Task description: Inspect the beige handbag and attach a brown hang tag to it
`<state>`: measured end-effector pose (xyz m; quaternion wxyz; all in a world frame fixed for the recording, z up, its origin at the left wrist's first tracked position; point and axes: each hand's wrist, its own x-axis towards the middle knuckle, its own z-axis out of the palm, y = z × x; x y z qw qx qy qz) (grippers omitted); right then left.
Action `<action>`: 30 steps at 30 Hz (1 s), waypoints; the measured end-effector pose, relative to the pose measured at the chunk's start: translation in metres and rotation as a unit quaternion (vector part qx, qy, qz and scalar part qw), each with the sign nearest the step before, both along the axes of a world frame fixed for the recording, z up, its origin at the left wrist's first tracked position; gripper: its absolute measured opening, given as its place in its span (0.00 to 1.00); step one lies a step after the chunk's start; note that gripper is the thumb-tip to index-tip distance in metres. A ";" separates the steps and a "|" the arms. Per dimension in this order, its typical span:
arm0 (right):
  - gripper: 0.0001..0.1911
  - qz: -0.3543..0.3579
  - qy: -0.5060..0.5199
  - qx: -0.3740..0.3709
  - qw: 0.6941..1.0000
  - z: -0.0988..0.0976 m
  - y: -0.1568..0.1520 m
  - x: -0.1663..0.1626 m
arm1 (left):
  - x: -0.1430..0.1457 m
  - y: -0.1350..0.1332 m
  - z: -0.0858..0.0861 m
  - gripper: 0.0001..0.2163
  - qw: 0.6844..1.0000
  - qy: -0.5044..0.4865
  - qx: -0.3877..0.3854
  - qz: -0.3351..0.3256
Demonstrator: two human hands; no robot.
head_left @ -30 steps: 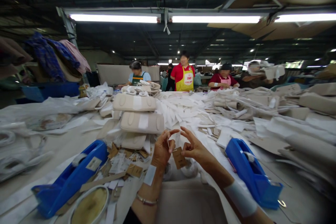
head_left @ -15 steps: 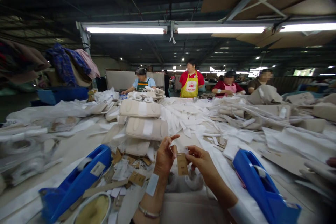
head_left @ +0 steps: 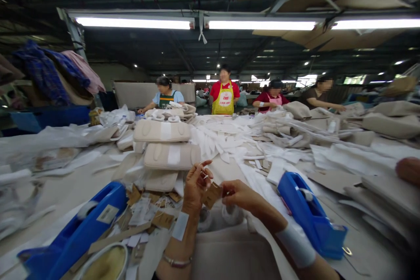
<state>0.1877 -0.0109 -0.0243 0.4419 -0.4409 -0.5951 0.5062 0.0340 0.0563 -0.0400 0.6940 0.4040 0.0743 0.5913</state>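
Observation:
A small brown card hang tag is up in front of me, tilted, between my two hands. My right hand pinches its right edge with thumb and forefinger. Thin white string shows at the bent fingers of my left hand, which are closed on it. Below both hands lies a beige bag, its handles wrapped in white padding. To the left is a heap of loose brown tags, strings and clear packets. Stickers cling to both my forearms.
Blue tape dispensers stand on the left and right. A tub of yellowish paste sits front left. Stacked beige bags rise ahead, with white padding strips behind. Several co-workers are across the table; someone's hand shows far right.
The view has shifted, so the surroundings sit further left. The tag has turned from hanging upright to tilted, and my right hand now pinches its edge, close to my left fingers.

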 end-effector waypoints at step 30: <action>0.25 -0.057 0.190 -0.072 0.977 0.005 0.036 -0.011 | 0.004 0.010 -0.005 0.14 0.997 0.014 -0.072 0.034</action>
